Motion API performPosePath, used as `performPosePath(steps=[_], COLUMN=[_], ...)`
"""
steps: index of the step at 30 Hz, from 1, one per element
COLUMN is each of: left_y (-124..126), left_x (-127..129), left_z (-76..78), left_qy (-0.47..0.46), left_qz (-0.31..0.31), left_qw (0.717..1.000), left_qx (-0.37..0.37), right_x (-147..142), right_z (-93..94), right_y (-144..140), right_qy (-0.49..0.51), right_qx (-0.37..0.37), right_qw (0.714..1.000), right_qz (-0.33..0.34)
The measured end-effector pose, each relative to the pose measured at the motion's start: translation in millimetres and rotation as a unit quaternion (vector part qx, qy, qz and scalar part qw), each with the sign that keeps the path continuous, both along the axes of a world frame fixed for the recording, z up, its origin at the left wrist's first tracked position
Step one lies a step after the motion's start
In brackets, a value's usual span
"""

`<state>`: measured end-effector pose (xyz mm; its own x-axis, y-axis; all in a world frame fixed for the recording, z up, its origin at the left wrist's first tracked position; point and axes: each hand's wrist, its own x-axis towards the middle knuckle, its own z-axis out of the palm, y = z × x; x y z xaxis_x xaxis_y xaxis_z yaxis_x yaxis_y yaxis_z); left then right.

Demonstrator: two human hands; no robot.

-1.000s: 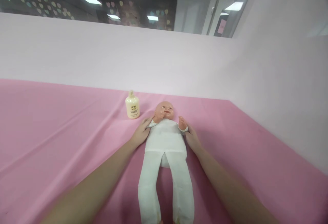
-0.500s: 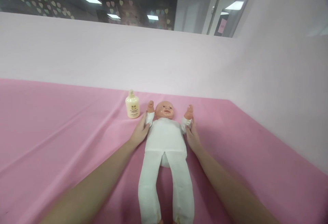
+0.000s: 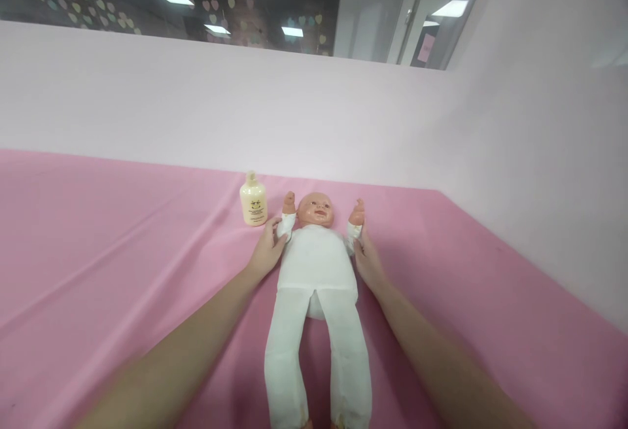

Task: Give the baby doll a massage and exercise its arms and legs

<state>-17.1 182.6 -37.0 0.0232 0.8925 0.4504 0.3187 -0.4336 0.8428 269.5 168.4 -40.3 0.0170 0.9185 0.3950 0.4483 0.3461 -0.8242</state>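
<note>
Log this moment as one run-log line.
left hand: holds doll arm | right hand: holds other arm | doll: supine on pink cloth | bottle: upright beside head

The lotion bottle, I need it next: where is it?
The lotion bottle stands upright on the pink sheet, just left of the doll's raised arm, beyond the left hand.

The doll, at centre frame, has a smooth, slightly glossy head and small hands that look like moulded plastic or vinyl, while its body and legs are covered in soft, matt white cloth with faint yellowish staining at the leg ends near the bottom edge. The bottle, just left of the doll's head, is cream-coloured plastic with a mild sheen; its printed label is too small to read. The sheet across the lower frame is matt pink cloth, lightly creased. The wall behind looks smooth, matt and pale pink.
</note>
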Motion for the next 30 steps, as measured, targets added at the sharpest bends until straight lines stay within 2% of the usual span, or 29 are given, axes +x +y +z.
performPosePath(steps=[4, 10, 15, 22, 30], left_y=[3.4, -0.7, -2.3, 5.1, 2.0], left_x=[-1.0, -0.7, 0.3, -3.3, -5.4], left_z=[-4.0, 3.7, 6.9, -7.1, 0.1], left_qy=[-0.001, 0.019, 0.022, 0.012, 0.076], left_qz=[-0.004, -0.015, -0.022, 0.034, 0.051], left_qw=[1.0, 1.0, 0.999, 0.999, 0.996], left_qx=[0.0, 0.017, 0.016, -0.014, -0.017], right_x=[-0.6, -0.9, -0.8, 0.0, 1.4], right_z=[-1.4, -4.6, -6.0, -5.7, -3.4], right_y=[-0.2, 0.7, 1.1, 0.8, -1.0], right_qy=[-0.033, -0.038, -0.049, -0.021, -0.046], right_qx=[-0.034, 0.006, -0.01, -0.029, -0.018], right_qw=[0.999, 0.999, 0.998, 0.999, 0.998], right_qz=[0.011, 0.02, 0.031, -0.015, -0.028])
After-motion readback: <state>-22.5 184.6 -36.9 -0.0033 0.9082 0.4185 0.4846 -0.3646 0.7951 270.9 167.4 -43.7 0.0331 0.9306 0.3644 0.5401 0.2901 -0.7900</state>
